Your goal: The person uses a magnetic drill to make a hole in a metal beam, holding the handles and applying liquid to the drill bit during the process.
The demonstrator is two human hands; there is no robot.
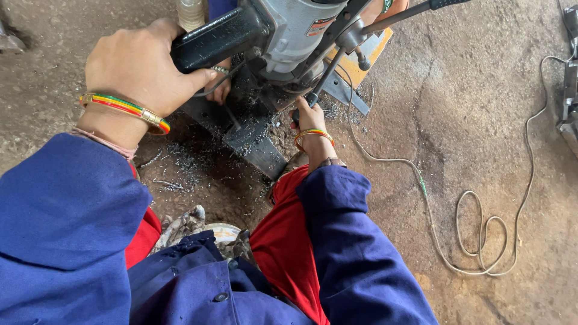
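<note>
Gripping the black handle (217, 39) of a grey drilling machine (289, 36) with the left hand (141, 66), fingers wrapping round it. Holding the lower end of a thin feed lever (328, 72) with the right hand (308, 115). Standing on a dark steel plate (253, 141) lying on the dirt floor (481, 120), with metal shavings (180, 162) lying scattered at the plate's left edge. Trailing across the floor to the right, a pale cable (475, 241) looping near the lower right corner.
</note>
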